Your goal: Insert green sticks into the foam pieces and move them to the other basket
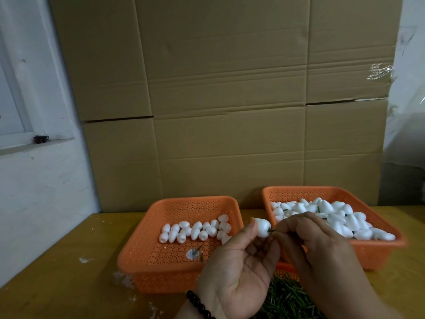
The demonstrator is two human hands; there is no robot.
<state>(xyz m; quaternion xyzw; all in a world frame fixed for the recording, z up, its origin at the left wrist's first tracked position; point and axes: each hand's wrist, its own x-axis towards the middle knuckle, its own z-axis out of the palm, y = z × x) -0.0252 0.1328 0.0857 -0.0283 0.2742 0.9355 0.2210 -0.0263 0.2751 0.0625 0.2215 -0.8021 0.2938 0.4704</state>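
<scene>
Pinched between the thumb and fingertips of the left hand, a white foam piece is held up between the two orange baskets. A green stick is gripped by the curled fingers of the right hand, and its tip is set against the right side of the foam piece. A bracelet of dark beads is worn on the left wrist. Below the hands, a heap of green sticks is seen at the near edge. In the left basket a loose row of foam pieces is gathered toward the far side, with two stray sticks near a round sticker. The right basket is heaped with foam pieces, several with sticks showing. Both baskets are set on a wooden table, with cardboard boxes stacked behind.
</scene>
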